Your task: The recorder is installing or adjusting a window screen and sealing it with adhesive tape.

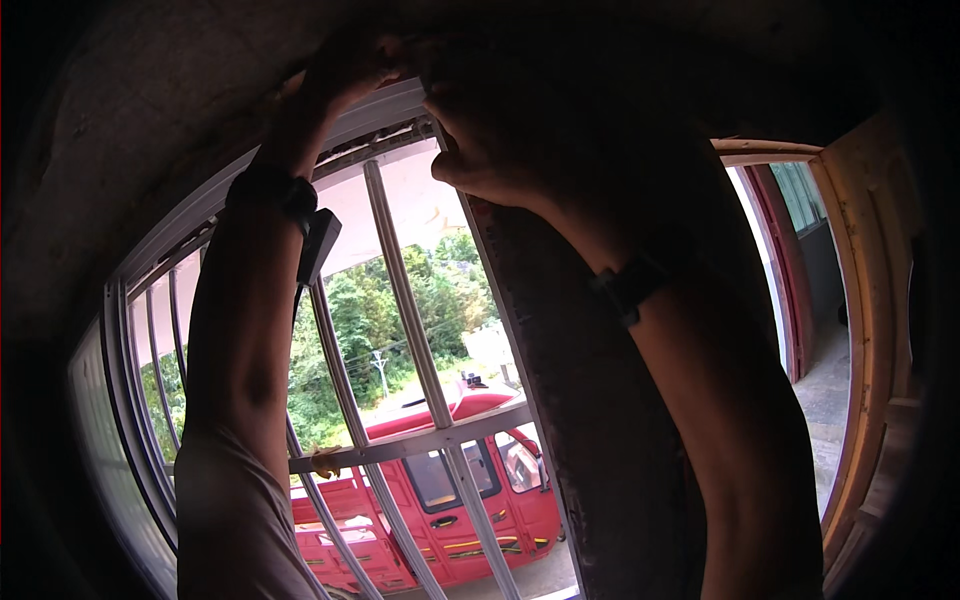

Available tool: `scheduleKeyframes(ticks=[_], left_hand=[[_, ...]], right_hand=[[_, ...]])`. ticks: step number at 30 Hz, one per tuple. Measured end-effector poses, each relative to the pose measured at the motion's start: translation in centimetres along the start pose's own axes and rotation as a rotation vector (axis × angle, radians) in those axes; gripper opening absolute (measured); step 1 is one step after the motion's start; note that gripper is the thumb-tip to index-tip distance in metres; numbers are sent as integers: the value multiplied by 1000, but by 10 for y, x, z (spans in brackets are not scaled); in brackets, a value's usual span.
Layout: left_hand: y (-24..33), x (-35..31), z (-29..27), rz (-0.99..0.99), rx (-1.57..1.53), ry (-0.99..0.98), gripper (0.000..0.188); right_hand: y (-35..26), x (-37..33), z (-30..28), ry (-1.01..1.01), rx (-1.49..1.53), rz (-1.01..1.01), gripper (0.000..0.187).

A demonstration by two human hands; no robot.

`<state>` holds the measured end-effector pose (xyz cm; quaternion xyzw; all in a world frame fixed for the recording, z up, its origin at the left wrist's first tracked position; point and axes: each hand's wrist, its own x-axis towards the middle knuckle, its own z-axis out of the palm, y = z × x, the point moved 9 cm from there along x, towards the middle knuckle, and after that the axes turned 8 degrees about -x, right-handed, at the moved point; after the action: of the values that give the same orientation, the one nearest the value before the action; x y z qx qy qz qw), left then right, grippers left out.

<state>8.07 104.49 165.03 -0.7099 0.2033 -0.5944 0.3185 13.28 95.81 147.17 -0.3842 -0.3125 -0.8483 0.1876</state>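
Both my arms reach up to the upper right corner of a white window frame [375,112]. My left hand [362,68] is at the frame's top edge, in deep shadow, its fingers drawn together near the corner. Just right of that corner, my right hand [490,145] has its fingers curled and its thumb pointing left beside the frame's side edge. What either hand holds is too dark to make out. Dark bands circle both wrists, and a small black box [318,246] hangs by the left one.
Metal window bars [400,290] stand before me, with a dry leaf [326,461] on the crossbar. A red vehicle [450,500] and trees [350,330] are outside. A dark wall [620,430] separates the window from a wooden door frame [855,330] at the right, with its door open.
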Motion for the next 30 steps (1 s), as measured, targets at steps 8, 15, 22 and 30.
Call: scheduleKeyframes(ticks=[8, 15, 22, 30], left_hand=[[8, -5, 1, 45, 10, -34, 22], [11, -10, -1, 100, 0, -36, 20], [25, -9, -3, 81, 82, -92, 21], [21, -15, 0, 125, 8, -110, 19]], right_hand=[[0, -3, 1, -46, 133, -50, 30], [0, -3, 16, -22, 124, -62, 30], [0, -3, 15, -176, 144, 6, 35], [6, -4, 27, -36, 254, 39, 33]])
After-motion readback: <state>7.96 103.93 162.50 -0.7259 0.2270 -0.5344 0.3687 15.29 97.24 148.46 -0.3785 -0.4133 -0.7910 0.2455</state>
